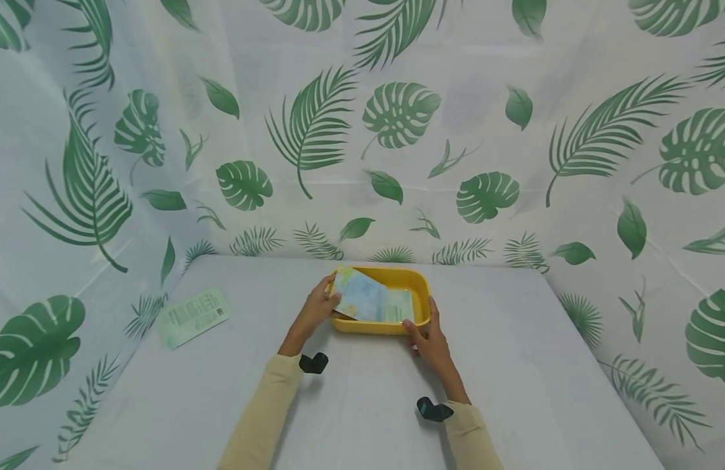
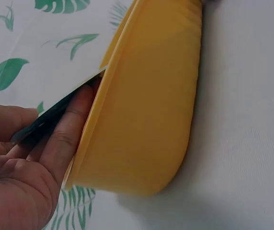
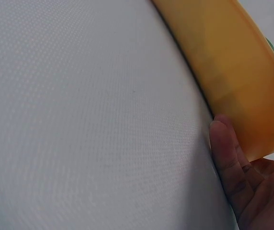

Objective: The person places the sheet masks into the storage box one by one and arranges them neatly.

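A yellow plastic tub (image 1: pixel 380 328) stands near the back of the white table. My left hand (image 1: pixel 316 311) pinches a flat light-blue sachet (image 1: pixel 362 294) with yellow-green print at its left end, thumb on top and fingers beneath. The sachet slants over the tub's left rim, its dark underside (image 2: pixel 46 117) showing in the left wrist view. Inside the tub, a pale green sachet (image 1: pixel 399 307) lies partly under the blue one. My right hand (image 1: pixel 431 339) grips the tub's front right corner, thumb at the rim; in the right wrist view its fingers (image 3: pixel 225 148) rest against the outer wall, low by the table.
Another pale green sachet (image 1: pixel 194 318), with printed text and a barcode, lies at the table's left side. White cloth walls (image 1: pixel 421 235) with green leaf prints enclose the table (image 1: pixel 362 405) at the back and both sides.
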### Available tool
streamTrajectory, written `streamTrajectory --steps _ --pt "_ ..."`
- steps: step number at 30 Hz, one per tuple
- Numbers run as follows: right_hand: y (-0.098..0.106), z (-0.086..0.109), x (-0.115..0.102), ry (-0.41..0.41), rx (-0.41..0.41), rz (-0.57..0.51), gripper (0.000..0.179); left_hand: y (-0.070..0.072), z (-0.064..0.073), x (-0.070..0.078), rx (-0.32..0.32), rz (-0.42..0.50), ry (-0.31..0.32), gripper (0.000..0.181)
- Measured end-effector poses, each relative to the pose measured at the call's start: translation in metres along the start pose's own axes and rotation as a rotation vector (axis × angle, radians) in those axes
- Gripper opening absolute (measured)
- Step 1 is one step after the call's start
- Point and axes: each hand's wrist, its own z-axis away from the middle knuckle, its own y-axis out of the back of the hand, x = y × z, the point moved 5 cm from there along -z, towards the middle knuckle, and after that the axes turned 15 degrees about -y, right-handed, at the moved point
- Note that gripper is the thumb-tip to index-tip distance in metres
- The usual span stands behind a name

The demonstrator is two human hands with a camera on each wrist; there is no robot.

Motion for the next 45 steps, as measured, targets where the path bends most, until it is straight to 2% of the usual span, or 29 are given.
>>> streamTrajectory --steps 3,7,9,13,15,19,23,28,30,34,40,45 --pt "-0.001 -0.001 0.0 0.0 -0.005 0.002 0.09 -0.007 -0.003 -0.003 -0.019 0.023 0.005 0.055" --pt "-0.001 -0.001 0.0 -0.008 -0.012 0.002 0.09 -0.012 -0.006 -0.007 -0.024 -0.022 0.014 0.054" --pt "-0.001 -0.001 0.0 -0.009 -0.011 -0.001 0.09 -0.013 -0.007 -0.006 -0.012 -0.119 0.011 0.054" --pt "-0.001 0.0 -0.002 -0.009 -0.01 -0.01 0.091 -0.011 -0.009 0.001 0.023 -0.42 -0.003 0.055" --pt "-0.001 0.0 -0.002 -0.001 -0.015 -0.014 0.091 -0.011 -0.01 0.005 0.041 -0.535 0.005 0.055" --pt "-0.001 0.0 -0.002 -0.005 -0.019 -0.023 0.091 -0.012 -0.009 0.011 0.062 -0.649 0.034 0.054" --pt "0.0 -0.001 -0.002 -0.007 -0.012 -0.018 0.09 -0.015 -0.01 0.015 0.047 -0.769 0.038 0.044" --pt "0.0 -0.002 -0.001 0.002 -0.011 -0.007 0.09 -0.02 -0.008 0.017 0.029 -0.859 0.015 0.018" --pt "0.0 -0.002 -0.001 0.005 -0.008 -0.004 0.089 -0.022 -0.007 0.019 0.03 -0.875 -0.017 0.008" --pt "0.0 -0.002 -0.001 0.011 -0.003 -0.007 0.089 -0.026 -0.006 0.023 0.028 -0.947 -0.07 0.008" --pt "-0.001 -0.003 0.001 0.01 -0.008 -0.008 0.09 -0.034 -0.006 0.022 0.015 -1.089 -0.078 0.004" --pt "0.0 -0.001 0.0 0.001 0.0 -0.005 0.09 -0.04 -0.007 0.024 -0.033 -1.169 -0.111 0.003"
